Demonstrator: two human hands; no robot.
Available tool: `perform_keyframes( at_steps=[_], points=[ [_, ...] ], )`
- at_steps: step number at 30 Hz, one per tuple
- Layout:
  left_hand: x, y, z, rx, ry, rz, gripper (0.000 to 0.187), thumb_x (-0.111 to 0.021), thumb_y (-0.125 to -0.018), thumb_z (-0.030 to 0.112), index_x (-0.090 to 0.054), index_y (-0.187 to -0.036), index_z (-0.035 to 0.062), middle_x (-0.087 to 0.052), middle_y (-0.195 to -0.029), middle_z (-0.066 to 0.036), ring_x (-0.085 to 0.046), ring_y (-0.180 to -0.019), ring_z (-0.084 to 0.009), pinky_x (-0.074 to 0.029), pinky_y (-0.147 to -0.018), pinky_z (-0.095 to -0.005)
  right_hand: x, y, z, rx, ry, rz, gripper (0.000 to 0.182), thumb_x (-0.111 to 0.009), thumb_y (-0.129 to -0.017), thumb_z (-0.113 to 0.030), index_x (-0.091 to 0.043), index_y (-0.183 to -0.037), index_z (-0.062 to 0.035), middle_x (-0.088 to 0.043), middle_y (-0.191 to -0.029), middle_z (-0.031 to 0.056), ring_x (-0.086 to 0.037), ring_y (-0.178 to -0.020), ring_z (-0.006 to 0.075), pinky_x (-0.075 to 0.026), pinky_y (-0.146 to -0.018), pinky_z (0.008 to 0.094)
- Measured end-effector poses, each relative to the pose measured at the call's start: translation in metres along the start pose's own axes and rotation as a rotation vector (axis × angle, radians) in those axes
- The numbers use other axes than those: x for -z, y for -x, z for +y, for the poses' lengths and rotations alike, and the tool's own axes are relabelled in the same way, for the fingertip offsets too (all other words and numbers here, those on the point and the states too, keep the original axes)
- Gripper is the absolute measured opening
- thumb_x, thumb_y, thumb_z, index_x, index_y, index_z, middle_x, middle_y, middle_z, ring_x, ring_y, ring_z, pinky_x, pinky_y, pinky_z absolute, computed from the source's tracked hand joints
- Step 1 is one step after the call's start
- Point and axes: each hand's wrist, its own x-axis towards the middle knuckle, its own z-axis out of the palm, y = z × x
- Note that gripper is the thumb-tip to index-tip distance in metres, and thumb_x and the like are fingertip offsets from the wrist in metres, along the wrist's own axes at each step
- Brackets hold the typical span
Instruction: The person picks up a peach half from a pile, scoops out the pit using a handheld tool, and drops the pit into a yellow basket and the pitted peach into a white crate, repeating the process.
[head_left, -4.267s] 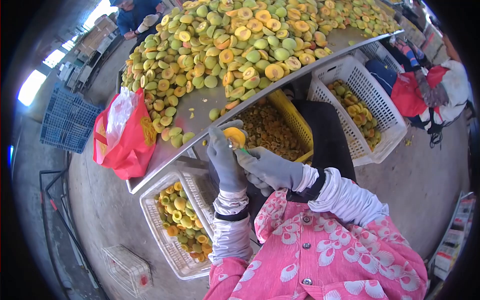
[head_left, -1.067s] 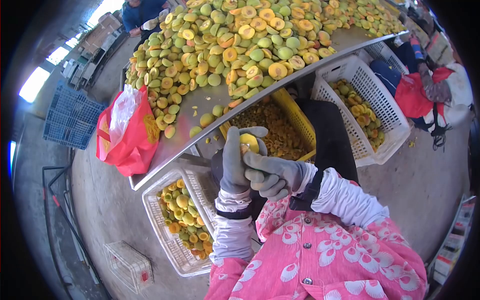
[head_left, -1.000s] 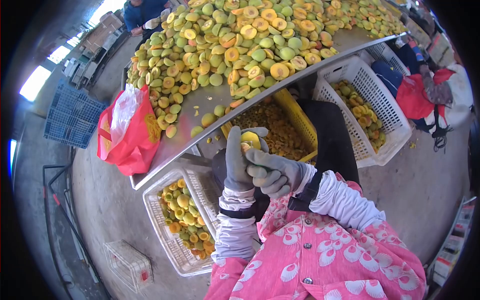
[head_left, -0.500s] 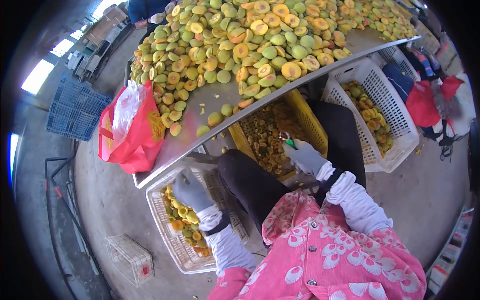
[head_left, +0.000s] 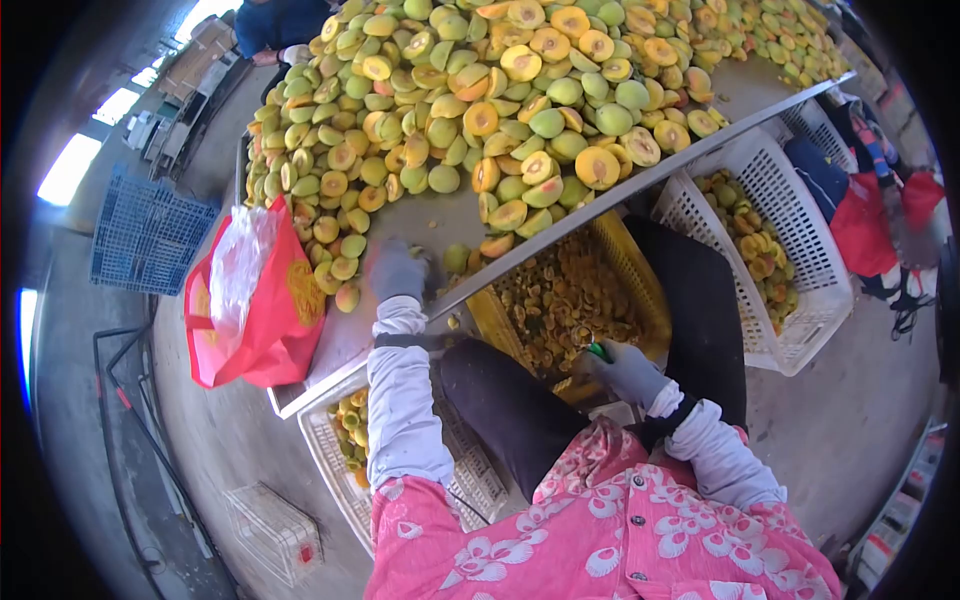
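Note:
My left hand (head_left: 398, 272), in a grey glove, is over the near edge of the metal table (head_left: 415, 212), beside a few loose fruits; its fingers are blurred and what they hold cannot be made out. Halved and whole green-yellow fruits (head_left: 480, 120) are heaped on the table. My right hand (head_left: 628, 374), also gloved, is closed around a green-handled tool (head_left: 598, 351). Under it, a yellow crate (head_left: 655, 300) contains brown-orange fruit pieces (head_left: 570, 290).
White crates with cut fruit stand at the lower left (head_left: 330, 440) and right (head_left: 800, 215). A red bag (head_left: 265, 325) hangs at the table's left corner. Blue crates (head_left: 150, 235) are farther left. Another person's sleeve (head_left: 285, 22) shows at the top left.
My left hand has moved up from the lower-left white crate to the table edge. My right hand with the tool has shifted down and slightly right. The view has shifted a little.

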Motion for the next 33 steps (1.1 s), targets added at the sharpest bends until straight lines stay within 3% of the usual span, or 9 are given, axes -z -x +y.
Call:
perform_keyframes(
  at_steps=[7,10,12,16,18,19,21,29,33],
  points=[
    [-0.008,0.008,0.001,-0.145,-0.139,0.176,0.047,-0.069,-0.085,0.043,-0.062,-0.112,0.0054,-0.066,-0.107,-0.020,-0.066,-0.096,-0.0395,-0.052,-0.083,-0.0482,0.000,-0.007,-0.023,-0.082,-0.136,-0.041,0.036,-0.059,-0.097,-0.038,-0.056,-0.105,-0.0032,-0.063,-0.072,0.0073,-0.063,-0.062,0.0156,-0.048,-0.058,0.0317],
    [-0.004,0.003,-0.006,-0.031,0.196,0.043,0.049,-0.069,-0.086,0.041,-0.060,-0.116,0.0039,-0.068,-0.101,-0.017,-0.068,-0.090,-0.0327,-0.055,-0.079,-0.0412,0.006,-0.001,-0.051,0.109,-0.295,-0.091,0.028,-0.059,-0.099,-0.032,-0.054,-0.106,-0.0053,-0.058,-0.072,0.0019,-0.055,-0.056,0.0094,-0.044,-0.052,0.0269],
    [0.025,0.044,0.013,-0.195,1.170,-0.039,0.043,-0.065,-0.091,0.036,-0.059,-0.117,0.0027,-0.068,-0.096,-0.011,-0.067,-0.088,-0.0207,-0.055,-0.074,-0.0311,0.015,0.023,-0.086,0.117,-0.384,-0.122,0.029,-0.055,-0.100,-0.033,-0.056,-0.107,-0.0044,-0.057,-0.067,0.0041,-0.057,-0.055,0.0126,-0.047,-0.054,0.0315],
    [0.091,0.124,0.083,-0.331,1.181,0.064,0.021,-0.045,-0.103,0.013,-0.052,-0.119,0.0014,-0.063,-0.109,-0.013,-0.064,-0.090,-0.0166,-0.055,-0.073,-0.0292,0.007,0.041,-0.123,0.197,-0.262,-0.075,0.029,-0.056,-0.099,-0.033,-0.058,-0.106,-0.0047,-0.061,-0.067,0.0105,-0.062,-0.054,0.0221,-0.049,-0.054,0.0368],
    [0.106,0.149,0.096,-0.041,1.809,-0.372,0.028,-0.036,-0.107,0.022,-0.054,-0.114,0.0013,-0.065,-0.102,-0.012,-0.063,-0.087,-0.0174,-0.054,-0.075,-0.0305,-0.004,0.042,-0.123,0.610,-0.043,0.205,0.031,-0.059,-0.097,-0.034,-0.060,-0.104,-0.0031,-0.064,-0.070,0.0200,-0.066,-0.062,0.0357,-0.050,-0.057,0.0433],
    [0.105,0.158,0.103,-0.048,1.821,-0.365,0.028,-0.036,-0.107,0.022,-0.054,-0.114,0.0013,-0.065,-0.102,-0.012,-0.063,-0.087,-0.0174,-0.054,-0.075,-0.0305,-0.007,0.047,-0.124,0.614,-0.030,0.208,0.031,-0.059,-0.097,-0.034,-0.060,-0.104,-0.0031,-0.064,-0.070,0.0200,-0.066,-0.062,0.0357,-0.050,-0.057,0.0433],
    [0.105,0.177,0.117,0.053,1.796,-0.147,0.066,-0.026,-0.105,0.054,-0.059,-0.115,-0.0020,-0.066,-0.087,-0.011,-0.061,-0.075,-0.0156,-0.050,-0.064,-0.0230,-0.012,0.055,-0.126,0.673,0.015,0.280,0.033,-0.060,-0.096,-0.034,-0.060,-0.099,-0.0010,-0.063,-0.072,0.0259,-0.065,-0.071,0.0434,-0.051,-0.060,0.0488],
    [0.129,0.218,0.138,0.168,1.850,0.067,0.055,-0.035,-0.106,0.044,-0.063,-0.107,-0.0035,-0.067,-0.082,-0.011,-0.063,-0.073,-0.0177,-0.052,-0.071,-0.0279,-0.045,0.078,-0.117,0.731,0.046,0.409,0.025,-0.060,-0.097,-0.027,-0.055,-0.099,-0.0022,-0.060,-0.069,0.0236,-0.063,-0.069,0.0442,-0.048,-0.056,0.0464],
    [0.138,0.223,0.149,0.177,1.866,0.271,0.051,-0.036,-0.106,0.041,-0.062,-0.104,-0.0024,-0.065,-0.080,-0.010,-0.059,-0.067,-0.0148,-0.049,-0.063,-0.0273,-0.052,0.084,-0.118,0.769,0.002,0.456,0.025,-0.058,-0.098,-0.026,-0.052,-0.101,-0.0029,-0.060,-0.068,0.0238,-0.063,-0.071,0.0453,-0.048,-0.057,0.0481]
  ],
)
